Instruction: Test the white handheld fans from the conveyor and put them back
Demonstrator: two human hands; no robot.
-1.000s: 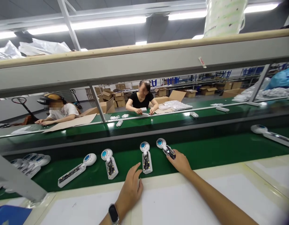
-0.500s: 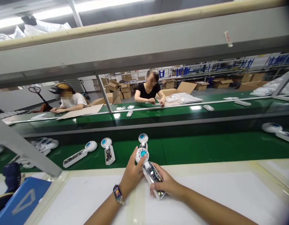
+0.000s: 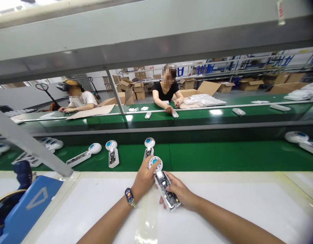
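A white handheld fan unit with a round blue-centred head and an open handle showing a circuit board is held over the white worktop. My left hand, a watch on its wrist, grips the round head. My right hand wraps the handle from below. Three similar fan units lie just beyond on the green conveyor belt.
More fan units lie on the belt at far left and far right. A blue fixture stands at the left beside a slanted grey frame bar. Two people sit at a second green belt opposite, amid cardboard boxes.
My right hand picked a fan unit off the belt and brought it over the worktop, where my left hand took hold of its head. The view has tilted down.
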